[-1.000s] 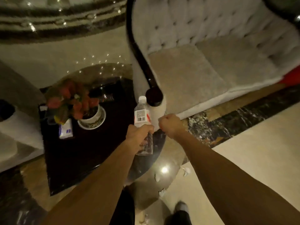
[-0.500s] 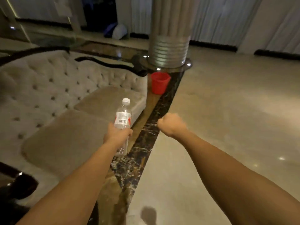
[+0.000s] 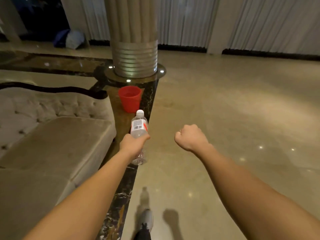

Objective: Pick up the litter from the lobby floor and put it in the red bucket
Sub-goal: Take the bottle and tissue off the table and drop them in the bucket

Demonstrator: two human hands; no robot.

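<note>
My left hand (image 3: 132,144) grips a clear plastic bottle (image 3: 139,126) with a white cap and a barcode label, held upright in front of me. The red bucket (image 3: 129,98) stands on the floor straight ahead, at the foot of a column and beyond the bottle. My right hand (image 3: 190,138) is a closed fist held out to the right of the bottle; I cannot see anything in it.
A beige tufted sofa (image 3: 52,141) fills the left side. A ribbed column (image 3: 135,49) on a round base rises behind the bucket. A dark marble strip (image 3: 121,196) runs along the floor toward the bucket. Polished beige floor (image 3: 242,110) spreads to the right. My shoe (image 3: 147,219) shows below.
The view has swung from the side table to the sofa and on toward the column. The red bucket now looks larger and nearer, straight ahead. Both hands keep their pose.
</note>
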